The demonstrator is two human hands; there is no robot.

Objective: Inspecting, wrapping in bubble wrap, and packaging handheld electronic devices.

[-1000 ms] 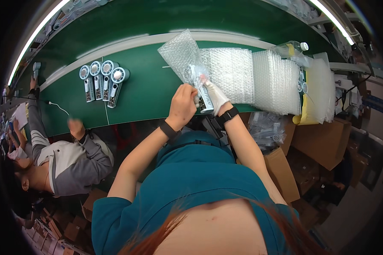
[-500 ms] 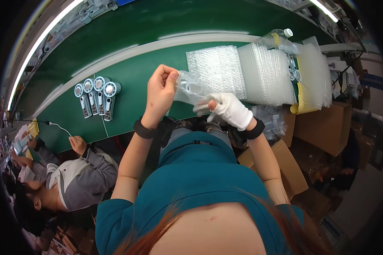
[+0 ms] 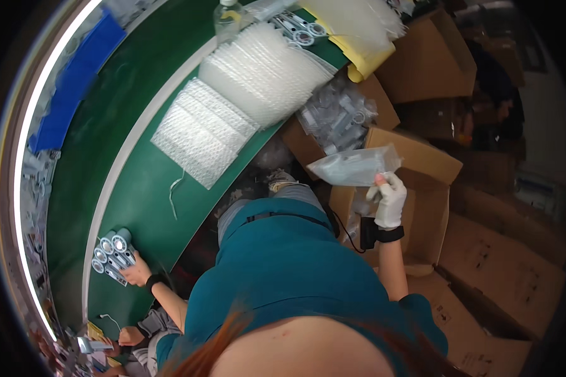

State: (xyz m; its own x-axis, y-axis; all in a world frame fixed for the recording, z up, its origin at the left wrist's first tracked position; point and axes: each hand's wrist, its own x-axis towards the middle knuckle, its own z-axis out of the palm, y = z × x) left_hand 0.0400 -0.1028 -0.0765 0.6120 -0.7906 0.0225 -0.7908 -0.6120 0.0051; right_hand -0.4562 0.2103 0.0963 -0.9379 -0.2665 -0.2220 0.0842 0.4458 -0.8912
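Observation:
At the left, several light-blue and white handheld fans (image 3: 111,251) lie side by side on the green table. My bare left hand (image 3: 136,270) is closed on the handle of the nearest one. On the right, my white-gloved right hand (image 3: 390,198) pinches one end of a clear plastic bag (image 3: 355,167). Something pale bluish shows inside the bag, too blurred to make out fully. The bag is held over the edge of an open cardboard box (image 3: 415,147), next to a heap of bagged fans (image 3: 339,119).
Bubble-wrap bags (image 3: 201,135) are stacked on the green table (image 3: 144,188), beside a plastic bottle (image 3: 229,19). More fans (image 3: 299,28) lie by a yellow sheet (image 3: 361,63). Closed cartons (image 3: 497,270) stand at right. A co-worker's hand (image 3: 131,336) is at lower left.
My view has turned to the right. My left hand has let go of the bag and reached left to the fans. My right hand has carried the bag right, over the boxes.

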